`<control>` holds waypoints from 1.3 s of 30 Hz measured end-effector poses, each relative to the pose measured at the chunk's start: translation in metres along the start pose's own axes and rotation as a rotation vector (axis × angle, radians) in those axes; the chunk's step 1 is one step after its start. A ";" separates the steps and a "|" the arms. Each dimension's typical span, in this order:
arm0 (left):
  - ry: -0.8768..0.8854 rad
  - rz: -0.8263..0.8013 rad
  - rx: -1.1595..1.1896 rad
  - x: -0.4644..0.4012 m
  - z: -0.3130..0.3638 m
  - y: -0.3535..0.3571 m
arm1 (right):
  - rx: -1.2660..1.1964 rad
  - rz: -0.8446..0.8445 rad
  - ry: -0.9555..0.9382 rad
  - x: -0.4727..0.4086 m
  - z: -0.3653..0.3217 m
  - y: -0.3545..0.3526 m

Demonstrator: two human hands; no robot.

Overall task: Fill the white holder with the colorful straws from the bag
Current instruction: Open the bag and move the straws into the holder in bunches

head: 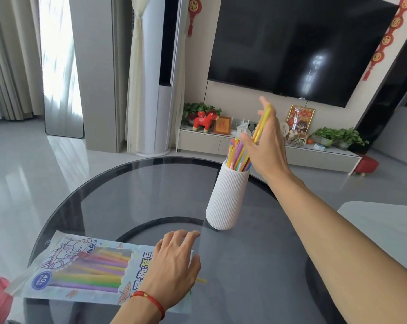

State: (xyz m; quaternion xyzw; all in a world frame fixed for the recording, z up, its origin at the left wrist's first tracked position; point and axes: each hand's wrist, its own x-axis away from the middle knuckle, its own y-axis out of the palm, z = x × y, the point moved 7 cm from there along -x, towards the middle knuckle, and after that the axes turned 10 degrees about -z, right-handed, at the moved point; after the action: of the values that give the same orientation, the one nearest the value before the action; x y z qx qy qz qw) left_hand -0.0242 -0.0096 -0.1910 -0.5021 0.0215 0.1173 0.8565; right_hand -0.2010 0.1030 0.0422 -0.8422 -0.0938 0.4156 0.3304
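A white ribbed holder (226, 199) stands upright on the round glass table (132, 183), with several colorful straws (236, 155) sticking out of its mouth. My right hand (265, 146) hovers just above and right of the holder, pinching a few yellow and orange straws (263, 123) whose lower ends reach into it. The printed straw bag (81, 270) lies flat at the near left of the table, with more straws showing through it. My left hand (174, 267) rests flat on the bag's open right end, where a yellow straw tip (201, 280) pokes out.
Beyond the table is a low white TV cabinet (291, 153) with plants, a red toy horse (205, 120) and framed pictures, under a wall television. A red stool (366, 164) sits at the right. A white surface (380, 220) lies at the far right.
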 end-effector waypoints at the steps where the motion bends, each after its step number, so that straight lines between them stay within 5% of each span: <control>1: -0.001 -0.002 -0.001 -0.001 0.000 0.000 | 0.023 -0.031 0.009 0.000 0.002 0.004; 5: -0.003 -0.008 -0.002 -0.001 -0.001 0.002 | -0.070 -0.079 0.087 0.001 0.008 0.008; 10: -0.012 -0.022 -0.012 -0.002 -0.003 0.004 | -0.141 0.263 -0.083 0.004 -0.006 -0.025; 17: -0.012 -0.019 -0.036 0.000 -0.003 0.002 | 0.250 -0.314 0.043 0.008 0.010 0.032; 24: 0.030 -0.121 -0.184 0.006 0.002 -0.006 | 0.203 -0.416 0.042 0.008 0.017 0.032; 31: -0.001 -0.467 -0.355 0.018 -0.022 0.003 | -0.046 0.113 -0.137 0.046 0.000 -0.036; 35: 0.032 -0.528 -0.399 0.022 -0.020 0.007 | -0.109 -0.299 0.084 0.117 0.028 0.024; 39: 0.054 -0.393 -0.421 0.019 -0.011 -0.002 | -0.134 -0.688 0.270 0.202 0.056 0.098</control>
State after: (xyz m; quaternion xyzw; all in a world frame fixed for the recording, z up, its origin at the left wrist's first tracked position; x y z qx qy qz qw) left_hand -0.0041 -0.0167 -0.1973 -0.6663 -0.0781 -0.0626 0.7389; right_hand -0.1268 0.1425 -0.1728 -0.8284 -0.3540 0.1582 0.4042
